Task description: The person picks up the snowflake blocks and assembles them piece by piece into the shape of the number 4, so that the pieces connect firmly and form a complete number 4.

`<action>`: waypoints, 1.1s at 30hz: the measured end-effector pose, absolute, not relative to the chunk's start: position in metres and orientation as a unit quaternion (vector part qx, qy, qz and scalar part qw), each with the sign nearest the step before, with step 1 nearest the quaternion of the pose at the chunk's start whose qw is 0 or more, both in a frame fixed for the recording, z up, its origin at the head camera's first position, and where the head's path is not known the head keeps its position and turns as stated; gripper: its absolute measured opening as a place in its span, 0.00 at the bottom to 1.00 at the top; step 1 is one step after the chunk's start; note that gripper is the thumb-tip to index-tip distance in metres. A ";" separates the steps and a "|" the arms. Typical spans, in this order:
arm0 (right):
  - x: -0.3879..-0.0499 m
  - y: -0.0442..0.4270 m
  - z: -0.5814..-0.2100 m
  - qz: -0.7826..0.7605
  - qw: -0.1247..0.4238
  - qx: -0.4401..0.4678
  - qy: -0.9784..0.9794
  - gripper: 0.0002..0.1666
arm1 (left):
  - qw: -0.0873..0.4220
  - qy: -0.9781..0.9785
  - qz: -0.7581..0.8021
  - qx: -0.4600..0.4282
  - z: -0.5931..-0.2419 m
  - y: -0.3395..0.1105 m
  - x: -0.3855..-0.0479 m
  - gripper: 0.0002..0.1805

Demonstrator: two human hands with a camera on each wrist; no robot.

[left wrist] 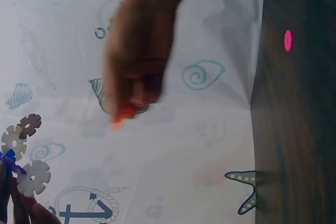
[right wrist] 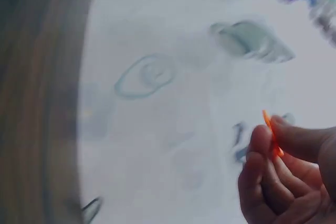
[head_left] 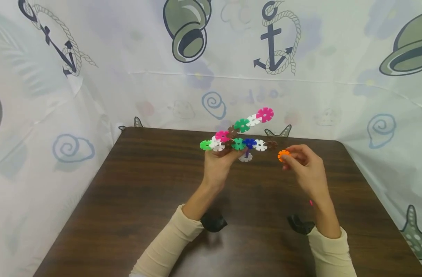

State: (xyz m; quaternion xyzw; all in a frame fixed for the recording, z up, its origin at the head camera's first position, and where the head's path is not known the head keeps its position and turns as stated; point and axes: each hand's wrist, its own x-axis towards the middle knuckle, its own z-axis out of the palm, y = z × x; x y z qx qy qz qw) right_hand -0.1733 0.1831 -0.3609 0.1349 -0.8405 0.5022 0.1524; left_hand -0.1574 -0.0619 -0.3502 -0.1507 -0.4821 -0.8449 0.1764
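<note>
My left hand (head_left: 216, 166) grips a build of interlocked notched plastic discs (head_left: 238, 144) and holds it up over the table. Its pieces are green, white, pink, brown, blue and purple; one chain slants up to a pink disc (head_left: 265, 114) at its tip. A brown disc (head_left: 271, 145) ends the lower row, on the side toward my right hand. Between thumb and fingers, my right hand (head_left: 309, 171) pinches an orange notched disc (right wrist: 273, 136), apart from the build. In the left wrist view that orange disc (left wrist: 124, 117) is blurred.
A loose pink disc (left wrist: 288, 40) lies on the dark wooden table (head_left: 145, 192), mostly hidden behind the right wrist in the head view. Black wrist cameras (head_left: 213, 222) sit at both cuffs. A printed white cloth (head_left: 155, 92) hangs behind the table and at its sides.
</note>
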 end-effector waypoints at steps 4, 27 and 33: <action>-0.162 0.167 -0.339 0.572 0.220 0.143 -0.777 0.14 | 0.179 -0.478 -0.847 -0.150 -0.352 -0.059 -0.156 0.28; -0.125 0.115 -0.276 0.534 0.285 0.172 -0.777 0.14 | 0.194 -0.484 -0.840 -0.149 -0.352 -0.051 -0.156 0.28; -0.130 0.106 -0.280 0.450 0.308 0.207 -0.812 0.13 | 0.203 -0.483 -0.838 -0.151 -0.351 -0.049 -0.155 0.27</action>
